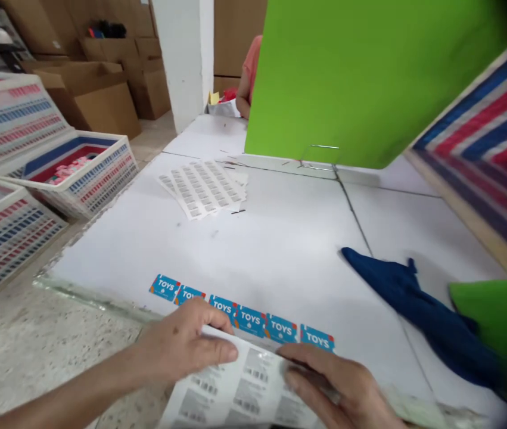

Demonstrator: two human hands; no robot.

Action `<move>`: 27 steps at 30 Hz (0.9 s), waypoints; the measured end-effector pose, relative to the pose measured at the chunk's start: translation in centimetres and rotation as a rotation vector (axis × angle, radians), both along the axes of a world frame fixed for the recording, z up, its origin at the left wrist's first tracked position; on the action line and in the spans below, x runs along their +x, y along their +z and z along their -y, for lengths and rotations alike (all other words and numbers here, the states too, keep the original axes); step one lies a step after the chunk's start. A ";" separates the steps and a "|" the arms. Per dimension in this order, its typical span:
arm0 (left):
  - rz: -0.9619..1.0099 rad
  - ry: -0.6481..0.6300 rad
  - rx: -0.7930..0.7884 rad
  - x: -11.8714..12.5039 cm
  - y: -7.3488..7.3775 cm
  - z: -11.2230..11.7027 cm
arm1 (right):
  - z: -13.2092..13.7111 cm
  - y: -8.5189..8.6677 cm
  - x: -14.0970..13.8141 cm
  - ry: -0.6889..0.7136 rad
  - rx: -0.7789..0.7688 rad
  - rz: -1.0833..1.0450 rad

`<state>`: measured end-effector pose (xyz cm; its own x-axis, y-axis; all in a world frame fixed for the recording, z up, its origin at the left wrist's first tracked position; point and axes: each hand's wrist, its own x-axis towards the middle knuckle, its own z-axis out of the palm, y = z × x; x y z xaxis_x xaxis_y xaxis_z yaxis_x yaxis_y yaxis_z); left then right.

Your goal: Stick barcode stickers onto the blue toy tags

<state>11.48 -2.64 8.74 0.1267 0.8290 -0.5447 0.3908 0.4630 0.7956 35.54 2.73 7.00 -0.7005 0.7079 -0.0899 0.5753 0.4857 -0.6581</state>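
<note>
- Barcode label sheet [230,387]: nearest the camera, white, bowed up slightly btwn both hands, grey barcode labels in rows
- L hand [182,345]: on top of sheet's left part, fingers together, pressing down/gripping its far edge; thumb not clearly visible
- R hand [333,381]: on sheet's right edge, fingers together and curled over it, clamped on the sheet; thumb hidden
- Blue TOYS labels [253,319]: row of 6 just past the fingertips, on table, L fingers partly over 2nd label
- White table [280,256]: under hands and sheet, seams running across it
- Barcode sheet stack [202,187]: loose, well past fingers, slightly fanned
- Navy fabric [414,316]: crumpled, right of R fingers, on table
- Green fabric [498,316]: right of R fingers, touching navy fabric
- Green board [369,77]: large, tilted, far side of table, wire stand [320,156] at its lower edge
- Striped woven tarp [481,137]: red/blue/white, far right
- White plastic crates [70,179]: left of table, red/blue printed sheets inside; pink items [70,170] in one
- Cardboard boxes [96,107]: stacked, far back left
- Co-worker's arm [244,89]: past green board, coral sleeve
</note>
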 end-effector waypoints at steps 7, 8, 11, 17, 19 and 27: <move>0.061 0.166 -0.072 1.7 -3.7 0.1 | 2.0 -1.6 -2.2 -0.141 -0.010 -0.201; 0.049 0.179 -0.075 2.2 -3.9 0.3 | 2.3 -2.1 -1.9 -0.160 0.013 -0.212; 0.048 0.202 -0.060 3.9 -4.4 0.7 | 3.0 -3.4 -0.8 -0.166 0.130 -0.273; 0.070 0.319 -0.009 7.5 -4.8 1.7 | 3.8 -5.4 1.0 -0.192 0.361 -0.356; 0.107 0.378 0.015 8.3 -4.9 1.9 | 3.8 -5.5 1.5 -0.211 0.306 -0.406; -0.002 0.399 0.030 10.0 -4.5 2.5 | 3.5 -6.5 2.5 -0.166 0.151 -0.545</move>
